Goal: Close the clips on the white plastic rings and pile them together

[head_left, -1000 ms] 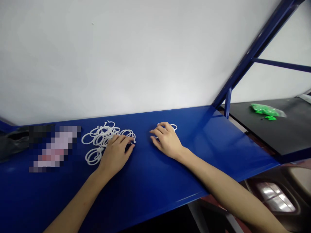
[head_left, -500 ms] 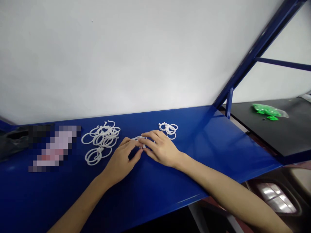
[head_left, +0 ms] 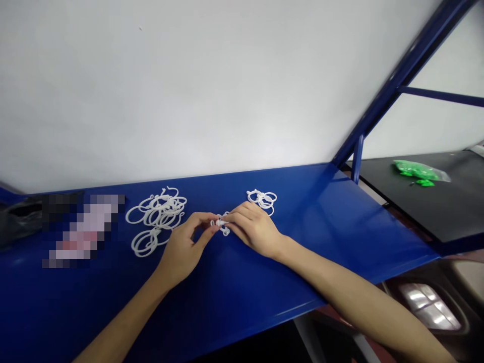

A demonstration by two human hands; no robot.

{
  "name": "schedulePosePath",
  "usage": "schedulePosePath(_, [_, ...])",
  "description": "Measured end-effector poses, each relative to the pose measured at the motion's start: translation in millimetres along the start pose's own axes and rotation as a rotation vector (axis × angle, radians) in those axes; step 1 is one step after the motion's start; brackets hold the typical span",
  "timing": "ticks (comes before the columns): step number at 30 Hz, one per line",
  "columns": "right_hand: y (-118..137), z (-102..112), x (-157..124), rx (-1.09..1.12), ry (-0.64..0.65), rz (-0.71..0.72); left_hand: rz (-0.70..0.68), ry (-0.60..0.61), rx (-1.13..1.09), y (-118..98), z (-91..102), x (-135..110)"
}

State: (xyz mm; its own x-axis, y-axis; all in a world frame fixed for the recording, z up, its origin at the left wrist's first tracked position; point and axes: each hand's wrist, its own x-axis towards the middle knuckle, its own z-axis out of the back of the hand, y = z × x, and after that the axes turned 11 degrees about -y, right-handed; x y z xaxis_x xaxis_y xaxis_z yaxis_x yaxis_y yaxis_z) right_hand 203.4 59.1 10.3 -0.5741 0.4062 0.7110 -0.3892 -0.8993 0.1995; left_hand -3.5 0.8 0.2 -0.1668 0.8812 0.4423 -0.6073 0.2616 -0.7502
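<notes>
Between my two hands is a small white plastic ring piece (head_left: 224, 231), like the rings lying around it. My left hand (head_left: 189, 242) pinches its left end between thumb and fingertips. Fingers of my right hand (head_left: 257, 227) close on its right side and hide part of it. To the left lies a tangled pile of white plastic rings (head_left: 157, 217) with small hooked ends. A smaller cluster of white rings (head_left: 264, 197) rests just beyond my right hand.
The blue metal shelf (head_left: 242, 292) meets a pale wall (head_left: 227, 91). A blurred-out item (head_left: 86, 227) and a black plastic bag (head_left: 18, 222) lie at left. At right are a blue post (head_left: 378, 111) and a black table (head_left: 431, 201) with a bag of green pieces (head_left: 419, 171).
My hands have drawn slightly apart, and more of the white piece shows between them. My left hand's fingers have come together into a pinch. The ring piles have stayed put.
</notes>
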Motion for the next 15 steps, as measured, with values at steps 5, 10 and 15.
schedulePosePath(5, [2.0,-3.4,-3.8,0.034,0.023,0.006,-0.052,-0.069,-0.015,-2.3,-3.4,-4.2])
schedulePosePath(10, [7.7,-5.4,-7.6,0.03,0.004,0.019,-0.103,-0.165,-0.016,-7.3,-8.3,-13.5])
schedulePosePath(15, [15.9,-4.5,-10.6,-0.009,-0.003,0.042,-0.232,-0.185,-0.096,-9.4,-7.4,-17.3])
